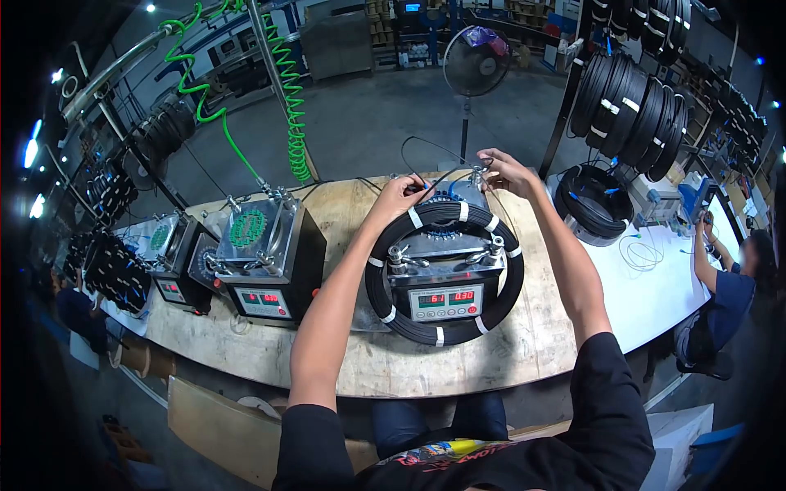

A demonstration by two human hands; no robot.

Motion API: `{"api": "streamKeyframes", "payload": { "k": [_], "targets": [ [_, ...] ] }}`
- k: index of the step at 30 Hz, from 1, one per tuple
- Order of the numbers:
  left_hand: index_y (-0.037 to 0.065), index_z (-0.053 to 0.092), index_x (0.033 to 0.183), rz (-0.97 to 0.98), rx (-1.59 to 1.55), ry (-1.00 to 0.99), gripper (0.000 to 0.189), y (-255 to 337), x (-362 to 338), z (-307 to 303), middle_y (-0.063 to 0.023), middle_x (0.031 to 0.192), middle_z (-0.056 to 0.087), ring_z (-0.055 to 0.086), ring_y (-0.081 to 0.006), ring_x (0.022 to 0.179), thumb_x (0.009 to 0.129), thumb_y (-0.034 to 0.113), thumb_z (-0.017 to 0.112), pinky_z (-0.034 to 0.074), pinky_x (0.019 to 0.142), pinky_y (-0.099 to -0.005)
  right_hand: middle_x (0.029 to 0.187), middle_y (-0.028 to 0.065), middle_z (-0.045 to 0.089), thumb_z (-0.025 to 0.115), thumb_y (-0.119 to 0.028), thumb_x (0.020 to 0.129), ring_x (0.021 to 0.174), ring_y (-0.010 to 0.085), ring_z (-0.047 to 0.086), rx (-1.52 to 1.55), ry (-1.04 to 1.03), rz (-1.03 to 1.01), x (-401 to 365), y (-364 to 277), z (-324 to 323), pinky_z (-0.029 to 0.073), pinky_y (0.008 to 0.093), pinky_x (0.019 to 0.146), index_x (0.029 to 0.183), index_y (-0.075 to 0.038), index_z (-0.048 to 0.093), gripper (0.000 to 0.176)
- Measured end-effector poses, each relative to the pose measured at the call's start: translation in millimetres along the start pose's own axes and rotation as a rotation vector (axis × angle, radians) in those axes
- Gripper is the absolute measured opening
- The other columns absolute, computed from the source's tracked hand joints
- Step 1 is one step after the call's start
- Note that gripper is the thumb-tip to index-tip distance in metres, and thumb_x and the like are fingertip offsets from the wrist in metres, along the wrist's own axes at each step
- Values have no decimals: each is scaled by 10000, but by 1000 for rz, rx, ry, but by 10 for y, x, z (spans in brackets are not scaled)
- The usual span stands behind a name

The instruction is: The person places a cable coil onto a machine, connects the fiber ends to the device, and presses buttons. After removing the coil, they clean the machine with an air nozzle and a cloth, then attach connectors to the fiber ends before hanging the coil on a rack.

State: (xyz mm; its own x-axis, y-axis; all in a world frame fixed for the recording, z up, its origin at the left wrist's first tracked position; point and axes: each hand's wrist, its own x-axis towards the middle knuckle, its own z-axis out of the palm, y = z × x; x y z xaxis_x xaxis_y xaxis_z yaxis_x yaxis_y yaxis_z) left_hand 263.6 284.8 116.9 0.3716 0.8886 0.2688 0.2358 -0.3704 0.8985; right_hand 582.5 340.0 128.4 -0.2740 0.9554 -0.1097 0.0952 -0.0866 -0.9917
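A coil of black cable (514,282), bound with several white bands, leans around the front of a polishing-type machine (446,290) with a red digital display. My left hand (399,198) is above the coil's upper left, its fingertips pinched on a thin piece of black cable. My right hand (509,173) is at the upper right, thumb and fingers closed around a thin strand of the cable beside a metal clamp (476,175). A loose cable loop (407,147) arches between the hands. Blue fittings (442,196) ring the machine's top, partly hidden by the coil.
Two similar machines (266,262) (170,254) with green round tops stand left on the wooden bench (352,360). Green coiled hoses (296,123) hang above. More cable coils (594,204) are on the right, near a seated person (725,282). A fan (476,65) stands behind.
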Motion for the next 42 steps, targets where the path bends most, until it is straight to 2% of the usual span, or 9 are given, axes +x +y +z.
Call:
{"api": "streamKeyframes", "payload": {
  "k": [3, 6, 11, 15, 18, 22, 25, 36, 42],
  "targets": [
    [0, 727, 995, -3, -1, 6, 227, 17, -15, -3, -13, 881, 730, 631, -49, 781, 973, 220, 775, 507, 709, -235, 1117, 48, 627, 656, -138, 1012, 1010, 135, 645, 149, -54, -181, -241, -5, 19, 557, 343, 930, 1418, -91, 524, 430],
    [3, 724, 984, -11, -29, 0, 236, 13, -10, 16, -13, 864, 727, 630, -47, 774, 968, 231, 783, 499, 700, -228, 1119, 45, 617, 678, -114, 1003, 1001, 134, 642, 115, -122, -269, -121, 113, -28, 548, 321, 925, 1331, -83, 591, 341],
    [-4, 752, 1024, -15, -31, -14, 347, -17, -1, -19, -38, 900, 751, 672, -73, 817, 938, 326, 817, 529, 756, -242, 798, -29, 608, 689, -152, 999, 676, 53, 530, -126, 21, -226, 127, 131, 55, 494, 269, 605, 1169, -46, 666, 201],
    [-6, 752, 1035, 3, -67, -18, 345, -64, 19, -20, -46, 925, 757, 681, -82, 842, 939, 319, 816, 538, 788, -250, 851, 92, 763, 755, -188, 911, 804, 154, 703, -633, 317, -247, 503, 310, 12, 551, 353, 756, 936, -8, 743, 182],
    [-7, 749, 1024, 23, -52, -19, 336, -97, 44, -27, -40, 914, 752, 677, -81, 838, 943, 313, 813, 536, 792, -254, 883, 136, 720, 756, -351, 966, 783, 248, 660, -842, 449, -144, 484, 248, 77, 534, 418, 744, 1080, 91, 705, 458],
    [-7, 743, 999, -12, -10, -13, 335, -43, 12, -25, -31, 885, 740, 663, -75, 824, 941, 315, 816, 529, 769, -251, 844, 63, 683, 683, -268, 1030, 740, 162, 630, -669, 241, -146, 367, 126, 123, 513, 337, 674, 1158, 32, 720, 329],
    [-9, 738, 986, -13, 0, -8, 348, -38, 20, -32, -28, 868, 734, 656, -73, 817, 938, 325, 818, 524, 752, -248, 801, 2, 629, 674, -250, 1035, 702, 108, 564, -27, 67, -229, -24, 22, 240, 477, 275, 634, 1182, -28, 721, 271],
    [-8, 736, 986, 22, 85, -16, 410, -69, 37, -61, -37, 905, 754, 661, -77, 843, 932, 391, 814, 521, 764, -252, 755, -59, 559, 637, -147, 972, 603, 59, 377, -62, 177, -111, 148, 229, 148, 267, 253, 539, 1276, -68, 694, 318],
    [7, 760, 1055, 86, 94, 7, 327, 58, -40, -21, -19, 850, 737, 635, -66, 783, 946, 312, 800, 510, 738, -255, 1119, 221, 749, 642, -345, 1036, 1050, 285, 734, -319, 548, -358, 147, 442, 306, 555, 376, 894, 1424, 12, 541, 537]
  ]
}}
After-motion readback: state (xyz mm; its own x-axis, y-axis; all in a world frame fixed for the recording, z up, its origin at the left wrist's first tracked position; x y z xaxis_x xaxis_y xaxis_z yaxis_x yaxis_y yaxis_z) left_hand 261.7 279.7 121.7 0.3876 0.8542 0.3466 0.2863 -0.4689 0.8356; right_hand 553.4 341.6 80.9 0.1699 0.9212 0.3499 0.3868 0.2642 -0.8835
